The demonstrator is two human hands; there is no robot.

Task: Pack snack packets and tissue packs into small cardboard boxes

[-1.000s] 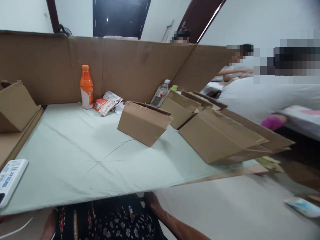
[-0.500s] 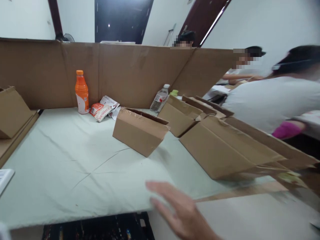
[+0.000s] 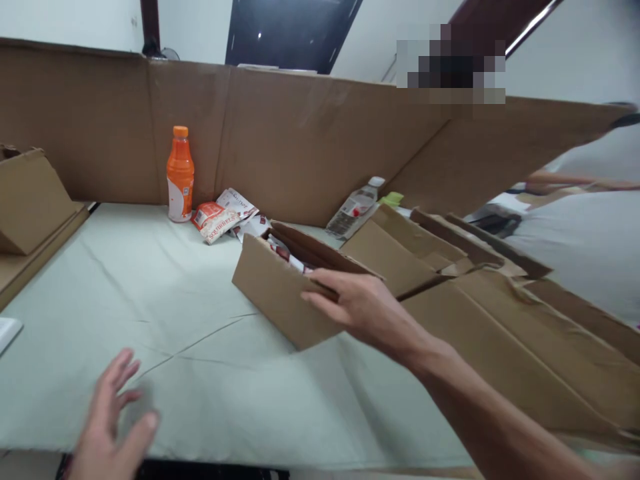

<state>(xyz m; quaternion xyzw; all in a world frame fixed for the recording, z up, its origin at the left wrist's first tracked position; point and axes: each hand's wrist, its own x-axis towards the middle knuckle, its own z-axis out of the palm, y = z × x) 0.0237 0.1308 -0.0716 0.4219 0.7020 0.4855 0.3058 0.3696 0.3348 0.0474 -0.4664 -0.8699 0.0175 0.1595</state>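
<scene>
A small open cardboard box [image 3: 280, 297] stands on the pale green cloth, tilted slightly, with red and white packets [image 3: 290, 259] showing inside. My right hand [image 3: 350, 297] reaches in from the right and has the box's right end wall pinched between thumb and fingers. Low on the left, my left hand [image 3: 115, 420] hovers over the near part of the cloth, its fingers apart and nothing in them. Behind the box lie several snack packets [image 3: 220, 223], red, white and cream. An orange drink bottle [image 3: 181, 177] stands upright beside them.
Larger cardboard boxes [image 3: 465, 333] crowd the right side. A clear water bottle [image 3: 355, 207] leans behind them, near a yellow-green object [image 3: 391, 199]. A cardboard wall [image 3: 300, 133] closes off the back, and another box [image 3: 35, 200] sits at left. People are beyond the wall.
My right hand has moved forward from the near edge and taken hold of the small box. My left hand has come into view. The camera view has shifted, and packets now show inside the box.
</scene>
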